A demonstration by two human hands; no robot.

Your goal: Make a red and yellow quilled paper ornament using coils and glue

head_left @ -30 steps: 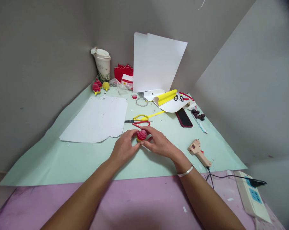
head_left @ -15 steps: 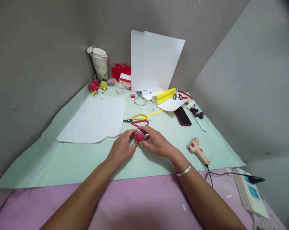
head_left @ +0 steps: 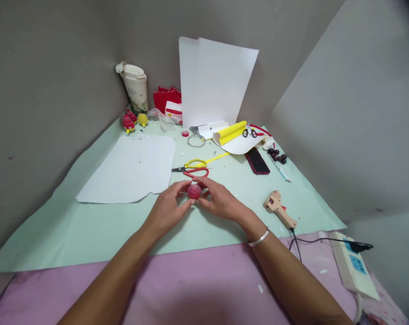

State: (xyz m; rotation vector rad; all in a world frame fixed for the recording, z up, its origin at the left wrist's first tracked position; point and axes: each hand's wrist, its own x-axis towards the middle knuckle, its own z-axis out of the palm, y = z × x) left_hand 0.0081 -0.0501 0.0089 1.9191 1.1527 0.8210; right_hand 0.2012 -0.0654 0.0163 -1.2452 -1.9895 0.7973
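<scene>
Between my two hands is a small red, ridged dome-shaped piece (head_left: 194, 191), its rounded side up. My left hand (head_left: 168, 205) curls around its left side, thumb and fingertips against it. From the other side my right hand (head_left: 218, 198) grips it, forefinger over the far edge and thumb at the near edge. The underside of the piece is hidden. Just beyond my fingers lie scissors (head_left: 195, 173) with one red and one yellow handle loop, blades pointing left. A yellow paper strip (head_left: 218, 158) runs from behind them toward the right.
White paper (head_left: 126, 171) lies left. A glue gun (head_left: 279, 210) with a cord rests right, near a power strip (head_left: 355, 266). Farther back are a phone (head_left: 257, 161), small scissors (head_left: 249, 132), a yellow sheet (head_left: 232, 132), a lidded cup (head_left: 136, 90) and red-yellow ornaments (head_left: 128, 123).
A yellow edge showed under the red piece before; now only red shows, so it has tilted or turned slightly in my fingers. The whole view has shifted a little.
</scene>
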